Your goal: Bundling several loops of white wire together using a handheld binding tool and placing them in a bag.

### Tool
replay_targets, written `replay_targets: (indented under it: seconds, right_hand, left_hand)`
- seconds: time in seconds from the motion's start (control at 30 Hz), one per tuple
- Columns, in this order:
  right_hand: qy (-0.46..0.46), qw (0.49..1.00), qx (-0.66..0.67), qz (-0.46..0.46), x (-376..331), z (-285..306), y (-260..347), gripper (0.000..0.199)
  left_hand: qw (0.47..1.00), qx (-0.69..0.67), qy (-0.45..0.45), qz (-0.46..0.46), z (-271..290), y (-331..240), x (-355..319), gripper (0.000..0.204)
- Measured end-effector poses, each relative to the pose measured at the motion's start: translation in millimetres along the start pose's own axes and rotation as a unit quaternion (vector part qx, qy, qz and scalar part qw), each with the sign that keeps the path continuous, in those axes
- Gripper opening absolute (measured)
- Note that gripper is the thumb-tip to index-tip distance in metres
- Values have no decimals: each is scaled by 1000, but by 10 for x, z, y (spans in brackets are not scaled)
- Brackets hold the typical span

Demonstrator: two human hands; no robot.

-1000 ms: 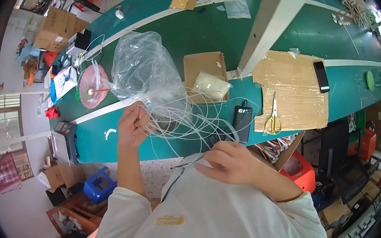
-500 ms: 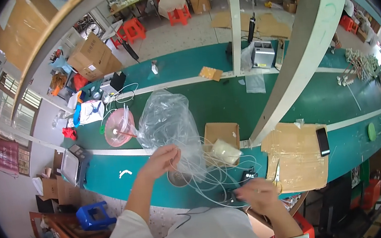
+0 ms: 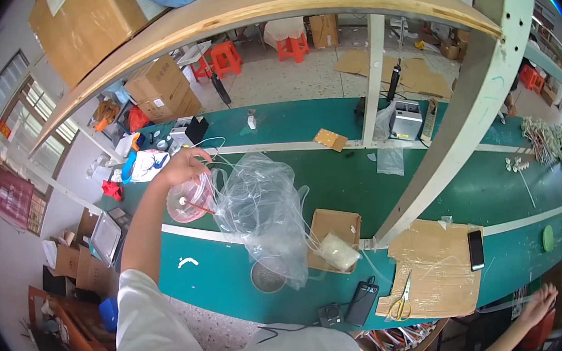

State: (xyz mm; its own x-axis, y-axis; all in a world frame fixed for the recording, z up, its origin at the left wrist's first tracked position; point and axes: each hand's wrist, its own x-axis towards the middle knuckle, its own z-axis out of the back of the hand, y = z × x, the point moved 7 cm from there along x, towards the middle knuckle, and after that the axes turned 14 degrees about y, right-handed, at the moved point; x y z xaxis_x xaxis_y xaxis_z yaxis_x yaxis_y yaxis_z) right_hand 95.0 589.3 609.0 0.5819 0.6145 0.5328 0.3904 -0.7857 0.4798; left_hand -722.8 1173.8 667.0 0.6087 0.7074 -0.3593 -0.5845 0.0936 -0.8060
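My left hand (image 3: 184, 165) is raised over the green bench and pinches a bundle of thin clear tubing (image 3: 227, 181). The tubing hangs down with a crumpled clear plastic bag (image 3: 264, 211). Behind the hand lies a pink round dish (image 3: 178, 203). My right hand (image 3: 537, 303) is stretched far to the lower right, below the bench edge, with its fingers apart. It is too small at the rim to show whether a strand runs to it.
Below the bag are a round metal tin (image 3: 267, 276) and an open cardboard box (image 3: 333, 231) with a small clear packet (image 3: 338, 252). A black power bank (image 3: 361, 303), yellow scissors (image 3: 399, 305) and a phone (image 3: 475, 249) lie near the cardboard sheet (image 3: 435, 272). A slanted beam (image 3: 467, 121) crosses the bench.
My left hand has risen and gone left with the tubing and bag. My right hand has swung out far to the right. The view has tilted up toward the room.
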Motion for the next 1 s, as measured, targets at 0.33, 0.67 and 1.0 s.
replay_targets:
  seconds: [0.33, 0.67, 1.0]
  right_hand:
    - [-69, 833, -548, -19, 36, -1424, -589, 21]
    - [25, 815, -573, -78, 74, -2135, -1320, 25]
    - [-72, 822, -541, -164, -406, -2695, -2228, 22]
  left_hand:
    - [892, 423, -119, -106, -321, -1041, -158, 30]
    - [861, 458, -193, -104, -411, -1195, -545, 30]
    - [733, 500, -221, -404, -1678, -1215, -686, 22]
